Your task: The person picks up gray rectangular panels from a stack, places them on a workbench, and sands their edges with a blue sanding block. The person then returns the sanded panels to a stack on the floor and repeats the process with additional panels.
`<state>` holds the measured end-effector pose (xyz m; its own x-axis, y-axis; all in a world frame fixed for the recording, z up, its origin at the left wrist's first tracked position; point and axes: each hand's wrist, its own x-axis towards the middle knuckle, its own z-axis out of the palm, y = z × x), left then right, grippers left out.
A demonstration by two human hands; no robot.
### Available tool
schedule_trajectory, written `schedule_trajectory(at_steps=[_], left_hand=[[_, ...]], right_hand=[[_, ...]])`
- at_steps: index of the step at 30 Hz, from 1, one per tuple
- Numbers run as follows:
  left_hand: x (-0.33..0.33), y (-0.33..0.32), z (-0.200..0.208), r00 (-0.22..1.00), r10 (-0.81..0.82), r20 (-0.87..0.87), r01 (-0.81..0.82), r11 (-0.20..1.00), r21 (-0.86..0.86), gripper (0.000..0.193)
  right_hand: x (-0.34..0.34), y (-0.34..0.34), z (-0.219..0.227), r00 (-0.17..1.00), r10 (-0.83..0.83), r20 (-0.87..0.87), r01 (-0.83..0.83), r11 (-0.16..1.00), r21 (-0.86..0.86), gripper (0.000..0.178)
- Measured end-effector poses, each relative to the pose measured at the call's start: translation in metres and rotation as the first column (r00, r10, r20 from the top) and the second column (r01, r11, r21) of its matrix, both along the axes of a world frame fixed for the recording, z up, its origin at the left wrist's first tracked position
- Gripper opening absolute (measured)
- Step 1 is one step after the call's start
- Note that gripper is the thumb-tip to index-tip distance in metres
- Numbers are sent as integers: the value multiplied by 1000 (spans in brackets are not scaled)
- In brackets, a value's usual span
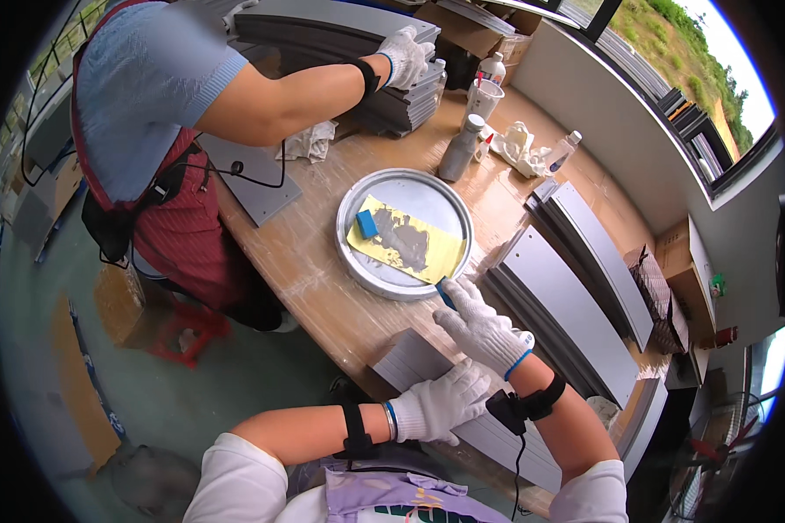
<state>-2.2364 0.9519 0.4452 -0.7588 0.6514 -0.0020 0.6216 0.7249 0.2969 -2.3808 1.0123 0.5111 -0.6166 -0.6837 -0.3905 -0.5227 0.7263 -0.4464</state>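
My left hand (440, 405), in a white knit glove, lies across a long grey panel (410, 359) on top of a stack at the table's near edge. Its fingers reach toward the far side and its thumb lies on the near side. Beyond it, my gloved right hand (487, 329) pinches a small blue piece (447, 292) at the rim of a round metal tray (351, 253). How far that piece runs under the fingers is hidden. Inside the tray lies a yellow sheet (445, 248) smeared with grey paste, with a blue block (366, 224) on its left end.
More grey panels (576, 314) lie to the right. Behind the tray stand a grey bottle (460, 150), a white cup (484, 98), clear bottles and crumpled cloth (522, 150). At the far left, a co-worker's gloved hand (407, 58) rests on stacked panels (323, 26). A cable hangs from my right wrist.
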Motion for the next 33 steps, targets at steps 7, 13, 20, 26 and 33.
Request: schedule_trajectory(at_steps=[7,13,20,26,33], left_hand=[[2,-3,-18,999,22,38,-30,974,223,97],[3,3,-31,999,41,-5,-38,960,277,100],[-3,-1,-24,1000,-18,14,13,964,266,99],[-5,-2,-14,995,2,101,-23,977,210,93],[-18,-23,1,997,-32,-68,42,987,153,93]], right_hand=[[-34,-54,-51,984,171,-54,-157,967,199,83],[-46,-66,-78,946,307,-100,-276,930,244,86],[-41,-74,-54,941,337,-36,-318,914,254,84],[-7,-17,8,997,79,-3,-79,997,-19,69],[97,129,19,944,-52,-325,33,998,-61,90]])
